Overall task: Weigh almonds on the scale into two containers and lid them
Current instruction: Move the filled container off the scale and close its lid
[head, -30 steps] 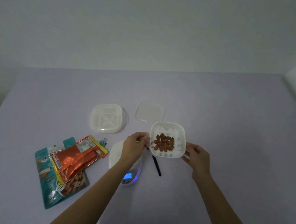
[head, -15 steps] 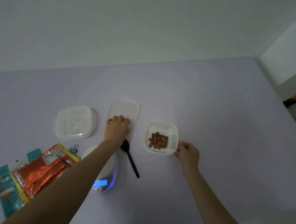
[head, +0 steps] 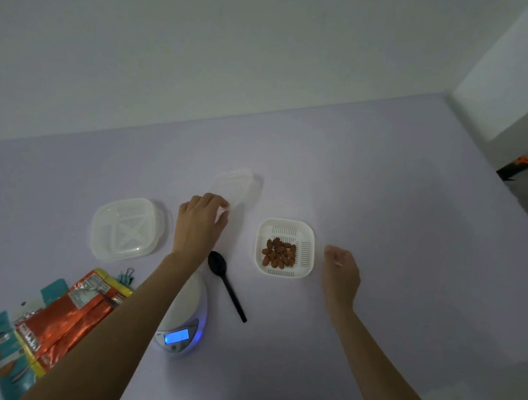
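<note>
Head view, left hand (head: 201, 222): fingers pinch the near edge of the clear lid (head: 236, 187), tilting it up off the table (head: 384, 211), likely to cap the filled container

Right hand (head: 341, 271): loosely curled, empty, just beside the container (head: 285, 248); almonds (head: 279, 253) inside

Scale (head: 185, 321): bare, display lit; spoon (head: 227, 283) beside it

Change: half a second ago the lid lay flat; the right hand touched the rim

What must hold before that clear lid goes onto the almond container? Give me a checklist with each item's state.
1. Left hand gripping translucent plastic lid: ok, fingers on its near edge.
2. White slotted square container off the white digital scale, on the table: ok.
3. Brown almonds inside it: ok.
4. Right hand steadying the container: not ok, beside it, apart.
5. Black plastic spoon clear of the container: ok.
6. Weight correct: cannot tell.
</note>
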